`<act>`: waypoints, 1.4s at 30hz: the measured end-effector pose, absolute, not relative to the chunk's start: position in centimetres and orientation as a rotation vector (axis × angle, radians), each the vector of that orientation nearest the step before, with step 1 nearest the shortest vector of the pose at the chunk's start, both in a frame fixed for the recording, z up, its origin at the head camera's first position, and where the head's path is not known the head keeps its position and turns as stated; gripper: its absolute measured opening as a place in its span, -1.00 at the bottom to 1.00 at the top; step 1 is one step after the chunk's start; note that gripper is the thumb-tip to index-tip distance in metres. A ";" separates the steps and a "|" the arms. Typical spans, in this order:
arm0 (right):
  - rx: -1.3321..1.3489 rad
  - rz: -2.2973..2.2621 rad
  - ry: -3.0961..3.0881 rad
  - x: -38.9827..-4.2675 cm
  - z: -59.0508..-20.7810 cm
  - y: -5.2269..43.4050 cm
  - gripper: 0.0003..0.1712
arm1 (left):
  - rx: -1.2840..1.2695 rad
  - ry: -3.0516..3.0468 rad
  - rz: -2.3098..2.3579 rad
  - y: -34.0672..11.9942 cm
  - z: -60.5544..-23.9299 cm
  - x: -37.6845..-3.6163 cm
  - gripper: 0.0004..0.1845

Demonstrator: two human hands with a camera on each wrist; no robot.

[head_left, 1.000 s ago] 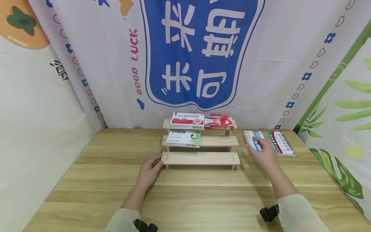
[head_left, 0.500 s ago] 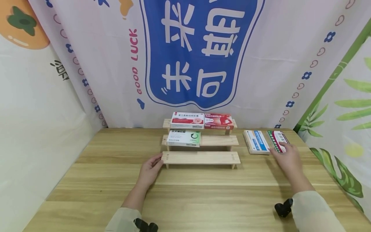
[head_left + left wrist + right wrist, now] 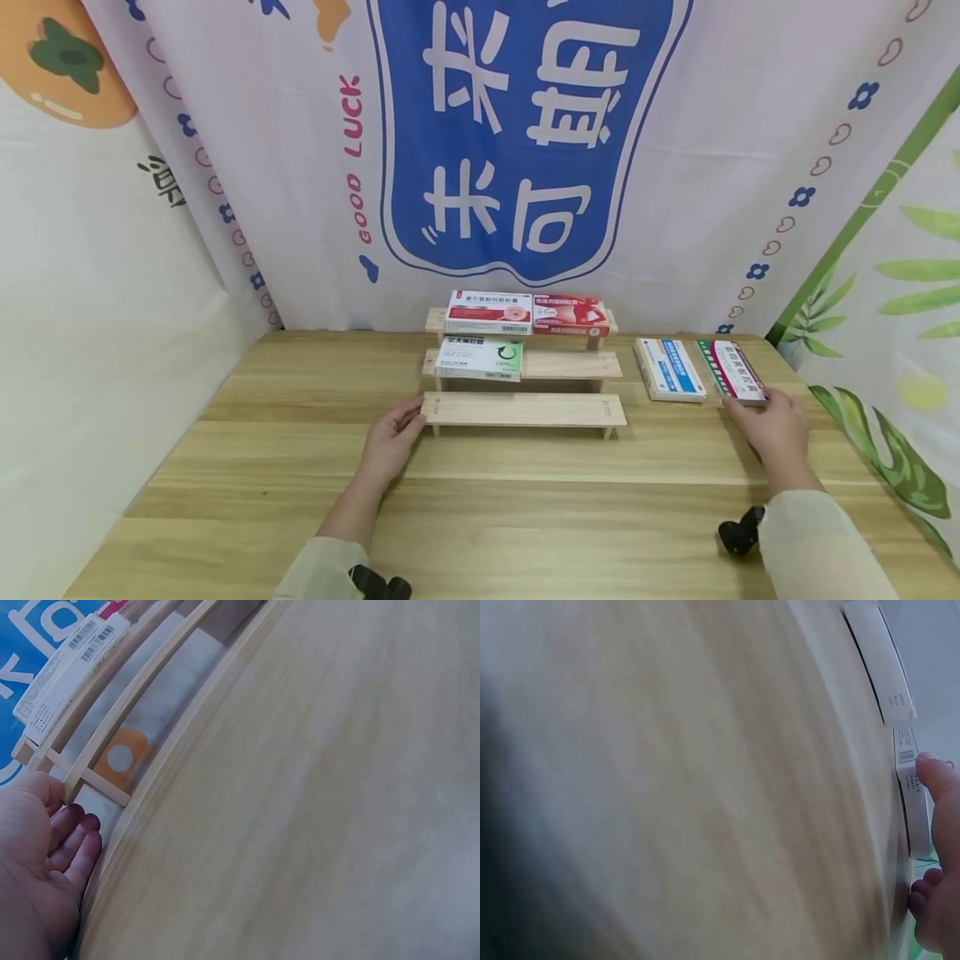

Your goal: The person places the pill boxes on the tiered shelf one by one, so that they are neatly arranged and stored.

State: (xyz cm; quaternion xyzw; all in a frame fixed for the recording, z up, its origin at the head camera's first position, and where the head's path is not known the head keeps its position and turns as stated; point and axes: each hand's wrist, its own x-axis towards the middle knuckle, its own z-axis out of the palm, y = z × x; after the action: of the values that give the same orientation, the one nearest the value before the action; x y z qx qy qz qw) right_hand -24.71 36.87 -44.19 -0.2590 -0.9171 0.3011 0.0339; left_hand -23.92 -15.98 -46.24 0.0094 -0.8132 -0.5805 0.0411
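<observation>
In the head view, my left hand (image 3: 392, 437) holds the left end of the lowest step of a three-step wooden rack (image 3: 525, 410). Its thumb and fingers meet at that end in the left wrist view, beside the small wooden crosspiece (image 3: 105, 786). On the right, my right hand (image 3: 776, 427) grips the near end of a white medicine box (image 3: 735, 371) with green and dark red bands, which lies flat on the table. The thumb (image 3: 933, 771) rests against the box's end face in the right wrist view; part of the hand is cut off there.
A blue-and-white medicine box (image 3: 671, 369) lies just left of the gripped one. On the rack's top step sit a white-and-red box (image 3: 489, 312) and a red box (image 3: 570, 315); a white-and-green box (image 3: 480, 358) sits on the middle step. A printed cloth (image 3: 300, 167) hangs behind the table.
My right hand has gone from the blue-and-white box rightward to the green and dark red one, then down to its near end. The left hand stays at the rack. The head view has shifted slightly.
</observation>
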 end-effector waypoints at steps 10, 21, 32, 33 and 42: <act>-0.841 0.891 -2.859 -25.1 -44.5 36.7 0.19 | 0.041 -2.487 -1.771 -15.9 -46.4 -24.0 -0.65; -0.934 0.826 -2.846 -25.1 -44.3 35.9 0.19 | 0.032 -2.483 -1.766 -15.9 -46.3 -23.8 -0.65; -0.932 0.935 -2.742 -24.7 -44.4 36.3 0.13 | 0.017 -2.473 -1.773 -16.0 -46.7 -24.0 -0.64; -0.928 0.957 -2.732 -24.6 -44.3 36.4 0.14 | 0.018 -2.473 -1.773 -16.0 -46.7 -24.0 -0.64; -0.877 1.077 -2.663 -23.8 -43.7 36.8 0.17 | 0.024 -2.488 -1.772 -16.0 -46.5 -23.9 -0.64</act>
State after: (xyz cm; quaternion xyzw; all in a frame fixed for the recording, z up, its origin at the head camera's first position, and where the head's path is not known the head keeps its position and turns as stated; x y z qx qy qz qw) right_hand -23.82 36.77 -43.74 -0.2913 -0.8846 0.3577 0.0690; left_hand -23.94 -16.00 -46.50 0.0078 -0.8137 -0.5796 0.0437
